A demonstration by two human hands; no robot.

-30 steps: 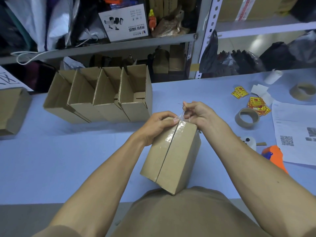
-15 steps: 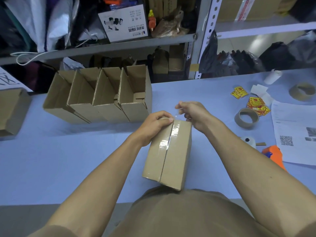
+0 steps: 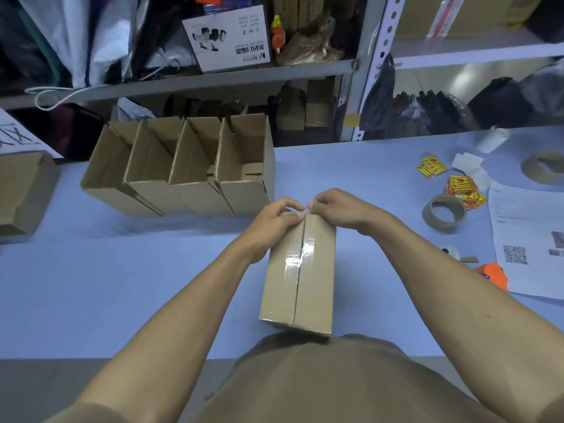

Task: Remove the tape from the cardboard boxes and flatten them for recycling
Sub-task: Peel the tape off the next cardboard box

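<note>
Box (image 3: 300, 270): matt brown cardboard; tape (image 3: 297, 254) along seam clear, glossy, glinting. Open boxes (image 3: 183, 172): same matt cardboard, corrugated edges showing. Table (image 3: 106, 285): smooth matt blue. Tape roll (image 3: 444, 212): brown card core. Sheet (image 3: 525, 239): white paper. Shelf (image 3: 213, 80): grey painted metal

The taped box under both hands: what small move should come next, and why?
Probably the right hand should pinch the tape end at the far edge and peel it toward the body, while the left hand steadies the box. The tape lies mostly flat along the seam, and both hands' fingertips meet at that edge.
</note>
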